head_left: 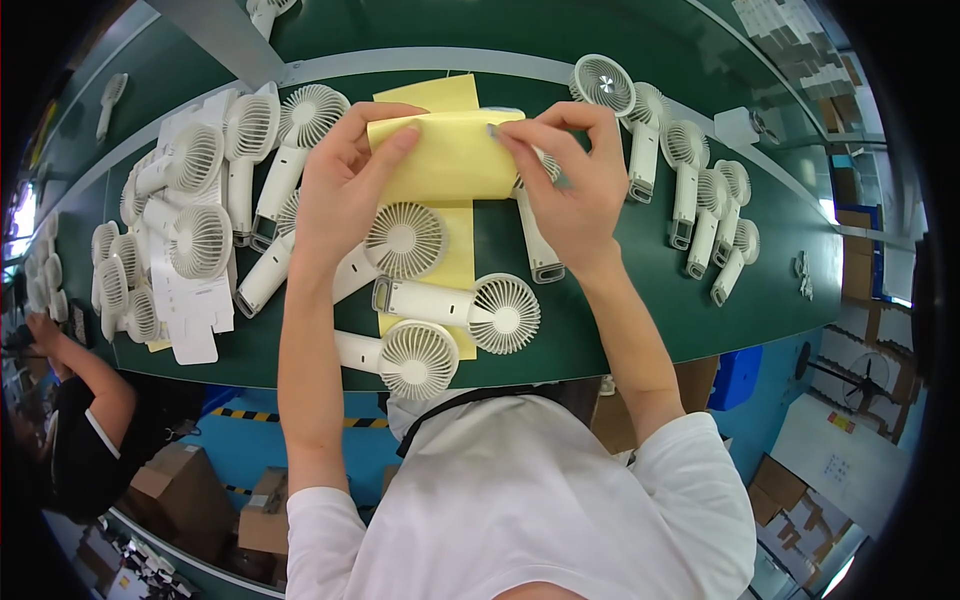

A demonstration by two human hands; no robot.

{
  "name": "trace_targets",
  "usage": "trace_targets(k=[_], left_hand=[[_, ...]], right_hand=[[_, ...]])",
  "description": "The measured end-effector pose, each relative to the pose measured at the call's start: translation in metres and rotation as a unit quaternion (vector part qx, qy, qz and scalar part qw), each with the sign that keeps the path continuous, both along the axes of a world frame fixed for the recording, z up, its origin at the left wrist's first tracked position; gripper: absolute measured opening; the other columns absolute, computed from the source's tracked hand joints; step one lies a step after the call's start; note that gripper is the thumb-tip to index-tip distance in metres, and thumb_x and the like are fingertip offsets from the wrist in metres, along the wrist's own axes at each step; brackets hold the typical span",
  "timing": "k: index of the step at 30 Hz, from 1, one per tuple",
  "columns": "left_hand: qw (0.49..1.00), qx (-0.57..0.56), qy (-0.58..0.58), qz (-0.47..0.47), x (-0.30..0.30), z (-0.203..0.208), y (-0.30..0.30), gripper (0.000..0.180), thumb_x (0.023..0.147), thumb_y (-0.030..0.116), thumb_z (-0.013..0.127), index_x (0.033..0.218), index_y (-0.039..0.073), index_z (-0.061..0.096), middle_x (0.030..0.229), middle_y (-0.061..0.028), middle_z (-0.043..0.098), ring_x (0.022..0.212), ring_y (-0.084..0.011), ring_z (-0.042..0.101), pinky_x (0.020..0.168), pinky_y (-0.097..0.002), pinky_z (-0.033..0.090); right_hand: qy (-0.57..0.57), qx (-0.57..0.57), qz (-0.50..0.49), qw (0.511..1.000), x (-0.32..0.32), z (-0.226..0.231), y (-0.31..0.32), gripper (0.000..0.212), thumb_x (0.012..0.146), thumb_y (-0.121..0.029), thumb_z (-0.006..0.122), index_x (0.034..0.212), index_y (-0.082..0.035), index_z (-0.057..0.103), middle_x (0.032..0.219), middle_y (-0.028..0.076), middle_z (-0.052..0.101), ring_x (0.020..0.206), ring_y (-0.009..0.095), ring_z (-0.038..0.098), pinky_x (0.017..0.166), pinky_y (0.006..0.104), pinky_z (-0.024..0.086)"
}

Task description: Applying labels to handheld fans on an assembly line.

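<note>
My left hand (345, 170) is closed on the left side of a yellow paper sheet (450, 165), its thumb lying across the front. At the sheet's upper right corner, my right hand (575, 170) pinches its thumb and forefinger together. A small bluish speck shows at those fingertips, too small to name. Behind and below the held sheet, more yellow paper (460, 230) lies on the green table. White handheld fans rest near my forearms: one fan (405, 240) just below the sheet, another fan (505, 313) lying sideways, and a third fan (418, 358) at the near edge.
Several white fans (195, 158) are heaped on white card trays (195, 320) at the left. More fans (685, 145) lie in a row at the right. A pale metal bar (430, 62) crosses the table's far side. Another person's arm (95, 385) shows at far left.
</note>
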State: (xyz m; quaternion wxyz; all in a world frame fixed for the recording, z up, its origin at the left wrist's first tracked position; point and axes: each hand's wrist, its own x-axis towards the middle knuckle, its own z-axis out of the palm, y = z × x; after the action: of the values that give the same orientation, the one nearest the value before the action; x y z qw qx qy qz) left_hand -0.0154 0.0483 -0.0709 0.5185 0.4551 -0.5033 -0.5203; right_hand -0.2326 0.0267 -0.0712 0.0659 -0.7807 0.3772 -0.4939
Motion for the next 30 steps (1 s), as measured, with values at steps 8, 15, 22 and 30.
trace_targets(k=[8,15,22,30], left_hand=[[0.993,-0.014,-0.036,0.108,0.01,-0.009,-0.01,0.028,0.099,0.017,0.066,0.12,0.0,0.065,0.098,-0.0067,0.073,0.086,-0.0064,0.065,0.075,-0.0197,0.049],[0.99,-0.002,-0.063,0.122,0.006,-0.009,-0.008,0.027,0.099,0.018,0.065,0.12,0.001,0.065,0.097,-0.0063,0.074,0.086,-0.006,0.066,0.075,-0.0189,0.049],[0.99,0.001,-0.064,0.126,0.006,-0.013,-0.01,0.027,0.099,0.018,0.066,0.119,0.0,0.065,0.097,-0.0063,0.074,0.086,-0.0053,0.066,0.074,-0.0184,0.048],[0.988,0.006,-0.077,0.133,0.006,-0.013,-0.011,0.027,0.099,0.018,0.066,0.12,0.0,0.065,0.096,-0.0051,0.074,0.083,-0.0041,0.065,0.069,-0.0171,0.046]], right_hand=[[-0.029,0.304,0.06,0.95,-0.04,-0.007,-0.02,0.012,0.088,-0.004,0.073,0.098,0.001,0.068,0.098,0.004,0.064,0.088,0.013,0.057,0.081,0.0262,0.047],[-0.021,0.395,0.076,0.915,-0.058,-0.025,-0.029,0.011,0.09,-0.008,0.071,0.097,0.0,0.069,0.1,0.001,0.065,0.089,0.01,0.056,0.082,0.0258,0.046],[-0.017,0.38,0.071,0.922,-0.058,-0.029,-0.03,0.011,0.089,-0.009,0.072,0.095,0.0,0.071,0.1,0.001,0.065,0.087,0.011,0.055,0.079,0.025,0.044],[-0.013,0.367,0.062,0.928,-0.057,-0.033,-0.03,0.01,0.089,-0.009,0.072,0.095,-0.001,0.072,0.1,0.001,0.065,0.087,0.011,0.054,0.079,0.0254,0.044]])
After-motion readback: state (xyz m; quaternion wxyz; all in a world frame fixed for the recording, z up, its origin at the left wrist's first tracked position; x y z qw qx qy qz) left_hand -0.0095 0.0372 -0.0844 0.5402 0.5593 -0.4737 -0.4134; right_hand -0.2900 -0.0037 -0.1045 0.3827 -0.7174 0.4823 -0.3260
